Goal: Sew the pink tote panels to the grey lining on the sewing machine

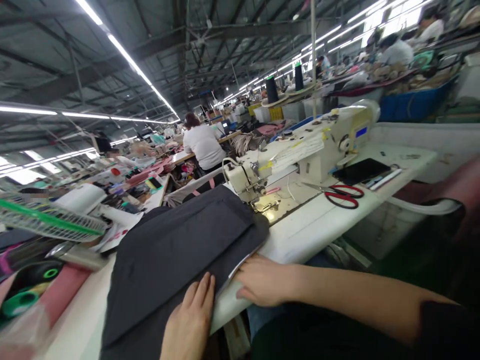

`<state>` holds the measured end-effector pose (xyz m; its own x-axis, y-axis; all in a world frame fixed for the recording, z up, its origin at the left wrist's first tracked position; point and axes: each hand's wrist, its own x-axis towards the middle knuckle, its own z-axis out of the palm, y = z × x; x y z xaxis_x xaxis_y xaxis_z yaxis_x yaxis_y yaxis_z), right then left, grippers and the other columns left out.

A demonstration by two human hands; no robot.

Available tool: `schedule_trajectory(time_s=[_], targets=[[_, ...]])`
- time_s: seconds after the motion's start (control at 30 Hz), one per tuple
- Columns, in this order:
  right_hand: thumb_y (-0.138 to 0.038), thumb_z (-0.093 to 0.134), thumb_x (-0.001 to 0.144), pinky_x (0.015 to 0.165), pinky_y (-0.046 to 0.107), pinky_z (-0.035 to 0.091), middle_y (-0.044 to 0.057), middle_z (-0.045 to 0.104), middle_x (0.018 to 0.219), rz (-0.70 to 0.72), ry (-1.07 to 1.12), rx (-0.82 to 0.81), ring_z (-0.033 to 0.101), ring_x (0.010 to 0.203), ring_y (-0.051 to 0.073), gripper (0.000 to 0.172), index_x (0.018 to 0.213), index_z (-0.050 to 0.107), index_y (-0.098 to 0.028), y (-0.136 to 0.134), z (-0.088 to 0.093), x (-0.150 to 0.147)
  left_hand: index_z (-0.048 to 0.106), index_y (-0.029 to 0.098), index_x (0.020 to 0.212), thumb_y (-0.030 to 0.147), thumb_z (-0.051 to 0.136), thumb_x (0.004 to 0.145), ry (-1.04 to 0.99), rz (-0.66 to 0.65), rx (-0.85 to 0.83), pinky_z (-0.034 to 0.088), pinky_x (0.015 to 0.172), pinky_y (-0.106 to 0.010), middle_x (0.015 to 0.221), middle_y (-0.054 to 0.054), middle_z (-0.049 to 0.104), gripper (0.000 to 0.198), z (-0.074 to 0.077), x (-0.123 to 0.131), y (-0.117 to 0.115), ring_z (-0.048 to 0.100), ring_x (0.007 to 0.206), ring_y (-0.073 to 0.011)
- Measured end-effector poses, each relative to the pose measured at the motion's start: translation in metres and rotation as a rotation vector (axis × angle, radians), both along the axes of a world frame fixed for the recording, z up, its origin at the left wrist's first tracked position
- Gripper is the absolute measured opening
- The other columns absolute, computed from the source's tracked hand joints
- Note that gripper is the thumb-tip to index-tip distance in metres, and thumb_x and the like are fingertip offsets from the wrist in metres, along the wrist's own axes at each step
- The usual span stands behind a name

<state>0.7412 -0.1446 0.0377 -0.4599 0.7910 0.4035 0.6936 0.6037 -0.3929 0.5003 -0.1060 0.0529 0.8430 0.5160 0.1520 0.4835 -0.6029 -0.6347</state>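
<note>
A dark grey fabric piece (180, 245) with a sewn fold line lies on the sewing table (300, 225), its right corner near the needle area of a sewing machine (243, 175). Flat on its lower right part rests my left hand (193, 315), fingers stretched out and side by side. My right hand (266, 280) is at the fabric's near edge, where a pale strip shows. Its fingertips go out of sight beneath that edge and the thumb is apart from the cloth, so its grip cannot be made out.
Red-and-black scissors (343, 195) lie right of the machine, beside a black phone-like slab (362, 171). A green-and-white fan cage (52, 215) and thread cones (22, 302) stand left. Ahead, a person in a white top (204, 145) sits with their back turned.
</note>
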Motion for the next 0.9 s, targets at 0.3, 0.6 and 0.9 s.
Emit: schedule_trajectory(time_s=[0.3, 0.6, 0.9], targets=[[-0.009, 0.047, 0.095, 0.098, 0.043, 0.05, 0.012, 0.067, 0.117, -0.417, 0.2, 0.165, 0.059, 0.111, 0.025, 0.029, 0.117, 0.065, -0.014, -0.036, -0.031, 0.091, 0.059, 0.016, 0.129, 0.046, 0.044, 0.096, -0.248, 0.093, -0.539, 0.055, 0.099, -0.046, 0.125, -0.013, 0.062, 0.047, 0.034, 0.108, -0.002, 0.06, 0.112, -0.0266], [-0.011, 0.049, 0.096, 0.095, 0.044, 0.047, 0.011, 0.063, 0.117, -0.475, 0.115, 0.107, 0.054, 0.109, 0.026, 0.027, 0.119, 0.063, -0.015, -0.036, -0.042, 0.092, 0.064, 0.018, 0.121, 0.021, 0.051, 0.094, -0.462, -0.092, -0.806, 0.048, 0.106, -0.042, 0.124, -0.008, 0.058, 0.031, 0.001, 0.167, 0.03, 0.051, 0.115, -0.0216], [-0.013, 0.056, 0.093, 0.087, 0.043, 0.044, 0.01, 0.063, 0.109, -0.5, -0.003, 0.037, 0.054, 0.101, 0.027, 0.038, 0.13, 0.059, -0.019, -0.021, -0.025, 0.09, 0.055, 0.013, 0.128, 0.02, 0.067, 0.081, -0.56, 0.067, -0.915, 0.043, 0.112, -0.043, 0.122, -0.009, 0.053, 0.05, 0.01, 0.178, 0.032, 0.049, 0.119, -0.0221]])
